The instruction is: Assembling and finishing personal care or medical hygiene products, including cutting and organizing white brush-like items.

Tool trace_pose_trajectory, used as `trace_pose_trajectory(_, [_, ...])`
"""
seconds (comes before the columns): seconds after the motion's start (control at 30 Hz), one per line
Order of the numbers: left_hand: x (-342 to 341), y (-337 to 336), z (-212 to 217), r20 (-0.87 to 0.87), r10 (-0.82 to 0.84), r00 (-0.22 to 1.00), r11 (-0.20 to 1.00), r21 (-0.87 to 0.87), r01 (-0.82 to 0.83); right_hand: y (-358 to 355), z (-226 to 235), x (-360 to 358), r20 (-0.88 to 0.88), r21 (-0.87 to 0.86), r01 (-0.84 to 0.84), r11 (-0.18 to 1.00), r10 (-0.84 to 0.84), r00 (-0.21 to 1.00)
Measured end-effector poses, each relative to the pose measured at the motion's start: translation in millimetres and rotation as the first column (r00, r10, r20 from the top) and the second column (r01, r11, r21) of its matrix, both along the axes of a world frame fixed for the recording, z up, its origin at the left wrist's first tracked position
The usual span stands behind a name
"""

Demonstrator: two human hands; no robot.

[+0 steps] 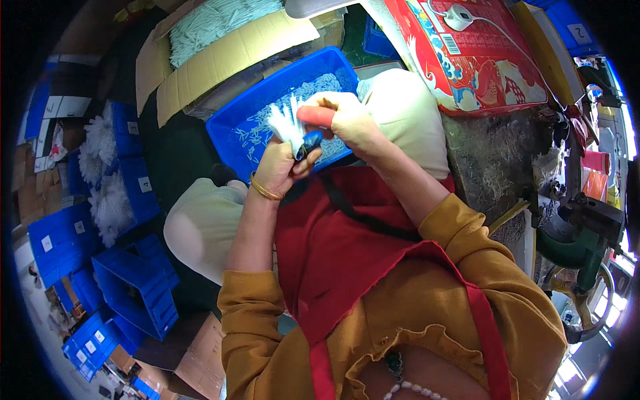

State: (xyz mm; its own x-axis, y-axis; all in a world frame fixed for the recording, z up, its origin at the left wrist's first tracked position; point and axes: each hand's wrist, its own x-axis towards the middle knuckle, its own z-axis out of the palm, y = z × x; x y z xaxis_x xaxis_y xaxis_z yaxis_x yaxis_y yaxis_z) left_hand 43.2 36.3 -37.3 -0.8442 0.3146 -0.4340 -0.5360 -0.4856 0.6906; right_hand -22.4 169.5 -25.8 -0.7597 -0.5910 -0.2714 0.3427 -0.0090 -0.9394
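My left hand [279, 165], a gold-coloured bangle on its wrist, is closed round a bundle of thin white sticks [283, 125] that stand up out of the fist. A dark blue covering [311, 139] shows at its thumb side. My right hand [355, 124] reaches in from the right, fingers bent and touching the top of the bundle. One of its fingers wears a red-orange finger cover [316, 117]. Whatever its fingertips pinch is too small to make out. Beneath both hands sits a blue plastic bin [230, 115], with many small pale loop-shaped pieces [252, 137] scattered inside.
Beyond the bin, an open cardboard box [233, 60] holds many thin pale sticks. To the right lies a red patterned mat [480, 73] with a white corded controller [459, 18]. A green machine [577, 243] stands far right. Several blue crates [137, 283] line the left.
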Motion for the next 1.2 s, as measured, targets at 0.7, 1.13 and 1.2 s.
trace_pose_trajectory(0.7, [-6,5,-4,-0.059,0.433,0.899,0.899,-0.036,-0.436,-3,-5,16,-0.691,-0.011,0.127,0.992,-0.099,0.716])
trace_pose_trajectory(1.13, [-4,11,-9,0.174,0.459,0.871,0.839,0.239,-0.489,5,-4,9,0.106,-0.255,0.018,0.967,0.009,0.994])
trace_pose_trajectory(1.2, [1,8,-16,0.084,0.421,0.903,0.867,0.255,-0.428,6,2,9,0.162,-0.192,0.031,0.981,0.000,0.987])
